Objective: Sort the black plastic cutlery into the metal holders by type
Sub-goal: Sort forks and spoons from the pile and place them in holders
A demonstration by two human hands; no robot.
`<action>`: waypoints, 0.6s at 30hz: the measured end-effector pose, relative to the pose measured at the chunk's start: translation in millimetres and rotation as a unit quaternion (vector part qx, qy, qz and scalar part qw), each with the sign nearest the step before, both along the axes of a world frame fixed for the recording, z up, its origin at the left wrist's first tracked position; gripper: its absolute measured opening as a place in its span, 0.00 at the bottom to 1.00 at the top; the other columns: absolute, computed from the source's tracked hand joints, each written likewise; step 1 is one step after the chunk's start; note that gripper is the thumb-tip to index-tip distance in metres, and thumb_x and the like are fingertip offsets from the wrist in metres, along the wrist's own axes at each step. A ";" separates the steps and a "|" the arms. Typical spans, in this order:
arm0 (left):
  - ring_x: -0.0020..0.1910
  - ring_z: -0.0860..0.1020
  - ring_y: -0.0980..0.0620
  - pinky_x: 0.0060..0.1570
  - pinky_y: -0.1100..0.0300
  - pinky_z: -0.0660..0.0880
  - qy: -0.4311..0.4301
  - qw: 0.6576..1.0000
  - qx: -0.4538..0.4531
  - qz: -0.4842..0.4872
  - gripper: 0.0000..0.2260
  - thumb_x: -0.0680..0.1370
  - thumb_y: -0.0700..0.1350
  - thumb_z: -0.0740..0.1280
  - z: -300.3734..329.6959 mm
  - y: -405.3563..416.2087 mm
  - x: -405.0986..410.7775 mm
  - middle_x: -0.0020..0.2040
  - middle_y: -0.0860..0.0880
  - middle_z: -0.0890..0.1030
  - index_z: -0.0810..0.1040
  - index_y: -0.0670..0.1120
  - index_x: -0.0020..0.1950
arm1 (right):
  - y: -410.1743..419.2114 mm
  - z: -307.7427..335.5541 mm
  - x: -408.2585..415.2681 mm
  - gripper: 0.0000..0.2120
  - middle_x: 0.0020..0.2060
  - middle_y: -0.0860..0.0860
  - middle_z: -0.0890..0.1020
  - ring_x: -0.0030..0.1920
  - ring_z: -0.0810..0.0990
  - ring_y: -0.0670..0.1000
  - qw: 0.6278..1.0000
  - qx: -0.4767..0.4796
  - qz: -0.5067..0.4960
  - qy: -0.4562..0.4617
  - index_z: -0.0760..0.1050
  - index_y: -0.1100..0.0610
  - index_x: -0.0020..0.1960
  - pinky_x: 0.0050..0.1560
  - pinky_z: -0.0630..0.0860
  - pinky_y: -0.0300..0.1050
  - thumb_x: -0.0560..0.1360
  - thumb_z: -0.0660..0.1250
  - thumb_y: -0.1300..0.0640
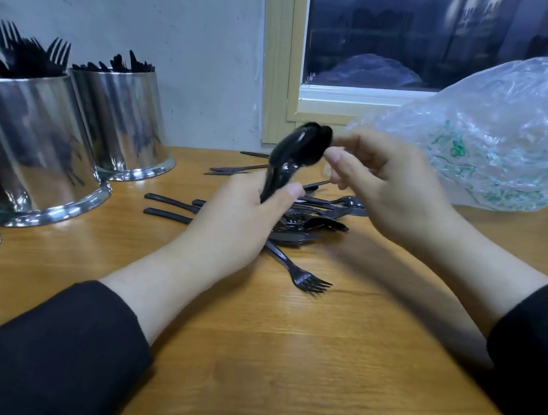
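My left hand (pixel 239 223) is curled tight around the handles of a bunch of black spoons (pixel 298 150), bowls standing up above my knuckles, while my right hand (pixel 381 189) pinches thumb and forefinger at those bowls. Just beyond and under both hands lies the loose cutlery pile (pixel 312 219). Well off to the left of my left fingers stand the fork holder (pixel 24 149) and the knife holder (pixel 124 120).
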State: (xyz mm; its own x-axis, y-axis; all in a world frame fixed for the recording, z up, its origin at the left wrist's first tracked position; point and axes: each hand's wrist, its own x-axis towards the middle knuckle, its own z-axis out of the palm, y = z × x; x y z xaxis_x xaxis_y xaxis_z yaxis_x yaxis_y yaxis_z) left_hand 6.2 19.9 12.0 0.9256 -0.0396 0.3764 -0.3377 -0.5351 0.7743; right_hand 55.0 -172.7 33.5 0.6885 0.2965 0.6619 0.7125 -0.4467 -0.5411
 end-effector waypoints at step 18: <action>0.26 0.73 0.51 0.34 0.51 0.74 -0.038 0.989 -0.122 0.073 0.16 0.84 0.52 0.62 5.9 11.5 6.4 0.25 0.51 0.76 0.79 0.45 0.41 | -19.3 0.6 11.5 0.07 0.37 0.49 0.80 0.39 0.76 0.53 0.967 -0.135 -0.208 -0.060 0.82 0.52 0.48 0.36 0.68 0.45 0.78 0.65 0.57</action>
State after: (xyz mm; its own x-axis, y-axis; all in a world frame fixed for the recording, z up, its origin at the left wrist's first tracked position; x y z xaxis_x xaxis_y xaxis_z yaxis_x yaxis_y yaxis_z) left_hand 12.6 31.4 17.9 0.8833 0.1924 0.4275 -0.3336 -0.3825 0.8616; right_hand 66.5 -191.9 34.1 0.7081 0.1838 0.6818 0.4911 -0.8219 -0.2885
